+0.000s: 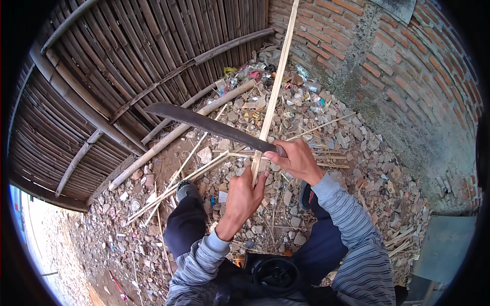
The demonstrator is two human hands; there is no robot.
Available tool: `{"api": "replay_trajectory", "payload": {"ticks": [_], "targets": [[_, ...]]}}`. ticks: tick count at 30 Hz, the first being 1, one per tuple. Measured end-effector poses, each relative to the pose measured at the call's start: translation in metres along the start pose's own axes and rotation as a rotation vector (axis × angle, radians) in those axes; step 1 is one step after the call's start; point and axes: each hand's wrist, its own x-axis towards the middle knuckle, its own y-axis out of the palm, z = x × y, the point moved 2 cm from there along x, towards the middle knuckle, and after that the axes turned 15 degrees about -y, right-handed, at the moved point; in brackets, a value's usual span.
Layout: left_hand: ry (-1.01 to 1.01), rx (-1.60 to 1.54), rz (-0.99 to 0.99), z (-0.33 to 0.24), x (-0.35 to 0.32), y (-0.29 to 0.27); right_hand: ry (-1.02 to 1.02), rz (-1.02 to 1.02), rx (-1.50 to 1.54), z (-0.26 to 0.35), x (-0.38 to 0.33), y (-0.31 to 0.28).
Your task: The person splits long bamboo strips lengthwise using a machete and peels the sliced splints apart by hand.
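Note:
My left hand (241, 200) is closed around the lower end of a long, pale split-bamboo strip (276, 84). The strip rises away from me, past the top of the view. In my right hand (300, 161) is the handle end of a machete (209, 123), gripped with the thumb near the base of the blade. Its dark, broad blade points to the left and crosses the strip just above my left hand. The blade appears to lie against the strip; whether it cuts into it I cannot tell. My right fingers hide most of the handle.
Several bamboo strips (176, 193) lie on the stony ground (168, 245) around my feet. A thick bamboo pole (176, 135) rests beside the bamboo-slat wall (168, 51) at left. A brick wall (393, 71) stands at right. Litter (311, 86) gathers in the far corner.

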Motion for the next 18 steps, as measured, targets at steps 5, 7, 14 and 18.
{"api": "replay_trajectory", "payload": {"ticks": [5, 7, 14, 18], "targets": [[-0.039, -0.013, 0.045, 0.004, 0.001, -0.003, -0.011, 0.087, -0.037, 0.012, -0.006, 0.006], [-0.025, -0.018, 0.057, 0.002, -0.001, -0.004, -0.1, 0.037, -0.072, 0.01, -0.004, 0.001], [-0.087, -0.039, 0.108, 0.002, -0.001, -0.008, -0.004, -0.006, -0.007, 0.003, -0.003, 0.004], [-0.013, -0.012, 0.068, 0.002, -0.002, -0.006, -0.081, 0.013, -0.079, 0.006, -0.004, 0.0]]}}
